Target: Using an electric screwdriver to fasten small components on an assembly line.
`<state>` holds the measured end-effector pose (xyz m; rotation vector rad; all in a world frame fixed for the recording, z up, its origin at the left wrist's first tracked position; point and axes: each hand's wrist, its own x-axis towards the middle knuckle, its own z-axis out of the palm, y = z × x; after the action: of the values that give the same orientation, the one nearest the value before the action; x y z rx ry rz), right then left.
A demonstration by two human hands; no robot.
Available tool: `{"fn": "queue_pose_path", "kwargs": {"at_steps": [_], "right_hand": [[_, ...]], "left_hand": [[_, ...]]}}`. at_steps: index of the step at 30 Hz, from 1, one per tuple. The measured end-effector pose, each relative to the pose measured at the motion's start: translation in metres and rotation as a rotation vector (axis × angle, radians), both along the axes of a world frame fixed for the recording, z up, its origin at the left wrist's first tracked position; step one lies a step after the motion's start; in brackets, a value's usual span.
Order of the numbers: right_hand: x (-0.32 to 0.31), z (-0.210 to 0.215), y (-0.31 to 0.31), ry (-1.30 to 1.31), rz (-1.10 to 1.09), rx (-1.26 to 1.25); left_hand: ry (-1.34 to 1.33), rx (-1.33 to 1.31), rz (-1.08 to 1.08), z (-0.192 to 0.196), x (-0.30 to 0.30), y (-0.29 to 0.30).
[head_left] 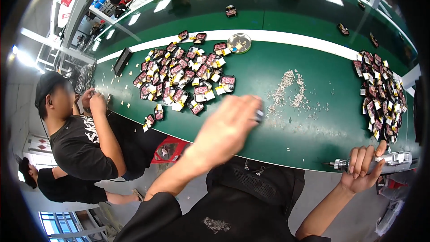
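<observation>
The left hand (233, 118) pinches a dark piece (259, 115) at its fingertips, low over the desk (322, 145) and just left of the scattered screws (291, 90); its details are too blurred to tell whether it matches the units nearby. The right hand (360, 166) is curled around a grey driver (396, 158) at the near edge, its metal chuck (339, 164) pointing left.

The dark piece looks light and rigid, small enough for a thumb-and-finger pinch; gripping its outer edges should leave the faces free. The driver is likely the heaviest thing in hand: stiff, smooth-bodied, best held round the barrel, with fingers kept off the thin bit.

The units (204, 71) lie heaped on the left of the desk, with another heap (380, 96) at the right. They seem to have hard black frames, light but perhaps fragile on their reddish faces, so the frame edges are the safer hold. Their white and yellow tags (220, 90) look thin and bendable, poor places to lift by. The screws are tiny, hard and likely to roll or slip; one at a time between fingertips suits them. A round dish (250, 47) sits beside the left heap.
</observation>
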<state>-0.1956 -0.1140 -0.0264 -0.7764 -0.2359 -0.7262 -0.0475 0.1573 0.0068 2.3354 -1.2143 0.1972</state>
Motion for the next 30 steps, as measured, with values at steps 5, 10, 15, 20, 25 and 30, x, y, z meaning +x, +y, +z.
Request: {"fn": "queue_pose_path", "kwargs": {"at_steps": [5, 10, 15, 20, 25, 30], "right_hand": [[-0.001, -0.017, 0.015, 0.131, -0.005, 0.082], [0.005, -0.025, 0.026, 0.160, 0.001, 0.215], [0.003, -0.032, 0.029, 0.171, -0.007, 0.289], [0.000, -0.033, 0.027, 0.162, -0.022, 0.336], [-0.003, -0.034, 0.026, 0.160, -0.012, 0.370], [-0.008, -0.033, 0.028, 0.151, -0.019, 0.371]], "left_hand": [[-0.313, 0.218, 0.470, -0.008, 0.068, 0.089], [-0.340, 0.109, 0.311, -0.003, 0.057, 0.050], [-0.119, 0.032, -0.001, -0.026, 0.034, -0.002], [-0.171, 0.029, -0.068, -0.044, 0.036, -0.016], [-0.355, 0.169, -0.199, -0.043, 0.045, -0.017], [-0.034, 0.019, -0.108, -0.045, 0.040, -0.014]]}}
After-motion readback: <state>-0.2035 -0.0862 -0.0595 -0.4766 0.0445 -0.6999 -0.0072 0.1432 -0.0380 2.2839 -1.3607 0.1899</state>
